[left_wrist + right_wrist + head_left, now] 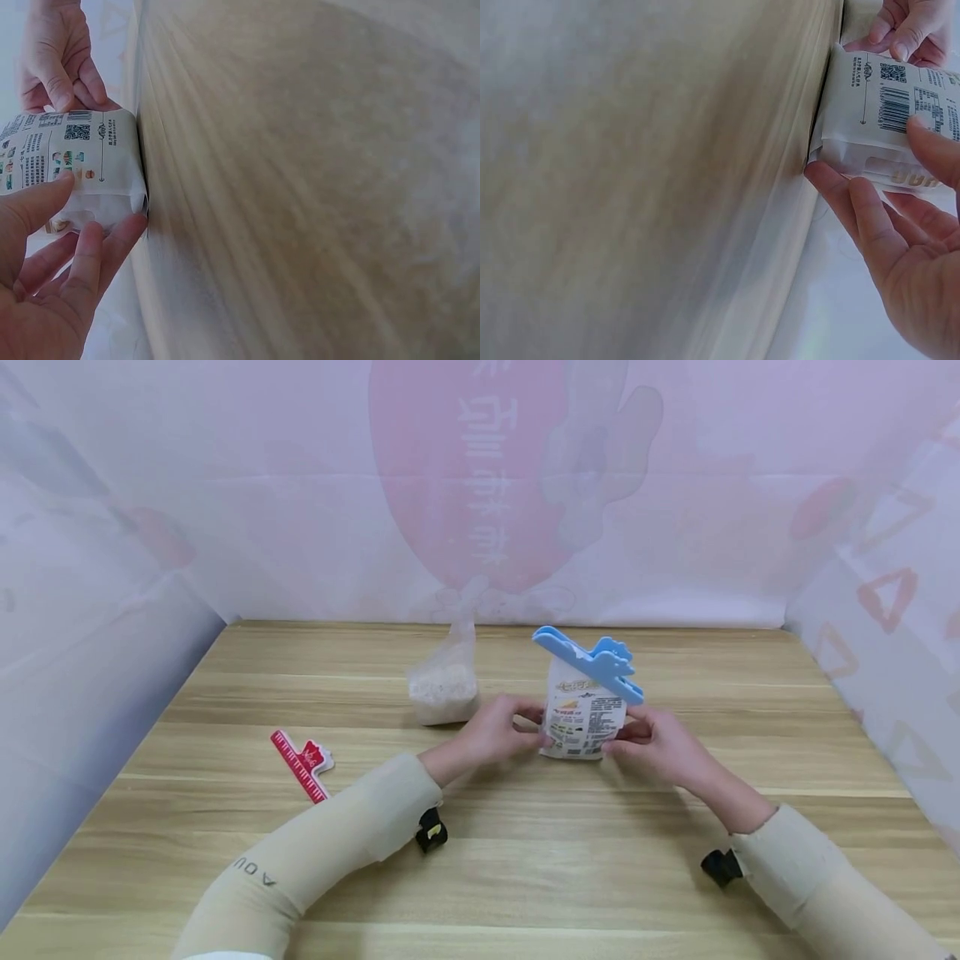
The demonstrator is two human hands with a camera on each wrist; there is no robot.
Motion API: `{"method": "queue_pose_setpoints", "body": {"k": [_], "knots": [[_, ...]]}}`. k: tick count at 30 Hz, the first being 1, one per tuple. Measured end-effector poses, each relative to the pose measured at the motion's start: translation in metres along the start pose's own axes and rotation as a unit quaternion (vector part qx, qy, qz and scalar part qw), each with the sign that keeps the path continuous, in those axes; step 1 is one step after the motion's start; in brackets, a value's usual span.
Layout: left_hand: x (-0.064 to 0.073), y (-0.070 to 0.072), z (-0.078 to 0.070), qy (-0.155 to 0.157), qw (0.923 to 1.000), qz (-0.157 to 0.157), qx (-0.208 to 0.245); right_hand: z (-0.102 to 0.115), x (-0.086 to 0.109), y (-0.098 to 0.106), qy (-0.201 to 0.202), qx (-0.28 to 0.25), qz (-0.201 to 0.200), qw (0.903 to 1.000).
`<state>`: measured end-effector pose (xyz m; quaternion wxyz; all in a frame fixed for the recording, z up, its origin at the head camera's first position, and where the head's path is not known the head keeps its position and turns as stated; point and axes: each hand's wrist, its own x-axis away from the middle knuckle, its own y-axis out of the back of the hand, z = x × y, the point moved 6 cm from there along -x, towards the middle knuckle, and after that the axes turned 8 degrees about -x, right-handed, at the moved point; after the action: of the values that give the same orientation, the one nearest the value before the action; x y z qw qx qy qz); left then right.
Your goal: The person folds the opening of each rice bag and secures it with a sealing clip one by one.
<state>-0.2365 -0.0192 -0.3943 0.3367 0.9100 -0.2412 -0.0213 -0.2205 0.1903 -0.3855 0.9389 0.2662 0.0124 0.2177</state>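
A white printed paper packet stands upright on the table, its top pinched in a blue bag clip that slants down to the right. My left hand holds the packet's left side, and my right hand holds the right side. In the left wrist view, the left thumb lies on the printed face, with fingers at the side. The right wrist view shows the right hand around the other side, near a barcode. The clip is out of sight in both wrist views.
A clear plastic bag of pale grains, its top gathered upward, stands left of the packet. Further left lies a red and white clip, partly behind the left sleeve. Printed white sheets wall the wooden table at back and sides.
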Motion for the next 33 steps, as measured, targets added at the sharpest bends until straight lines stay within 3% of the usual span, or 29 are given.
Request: {"method": "queue_pose_setpoints", "body": {"k": [7, 14, 33], "knots": [[-0.005, 0.000, -0.001, -0.001, 1.0000, 0.003, -0.009, -0.002, -0.002, 0.003, 0.010, -0.010, -0.002, 0.9999], [-0.015, 0.003, 0.000, 0.006, 0.9995, -0.014, -0.026, -0.005, -0.006, 0.008, -0.001, -0.023, -0.001, 0.9997], [-0.028, 0.004, 0.004, 0.014, 0.9988, -0.024, -0.041, -0.010, -0.018, 0.016, -0.023, 0.003, -0.016, 0.9996]]}}
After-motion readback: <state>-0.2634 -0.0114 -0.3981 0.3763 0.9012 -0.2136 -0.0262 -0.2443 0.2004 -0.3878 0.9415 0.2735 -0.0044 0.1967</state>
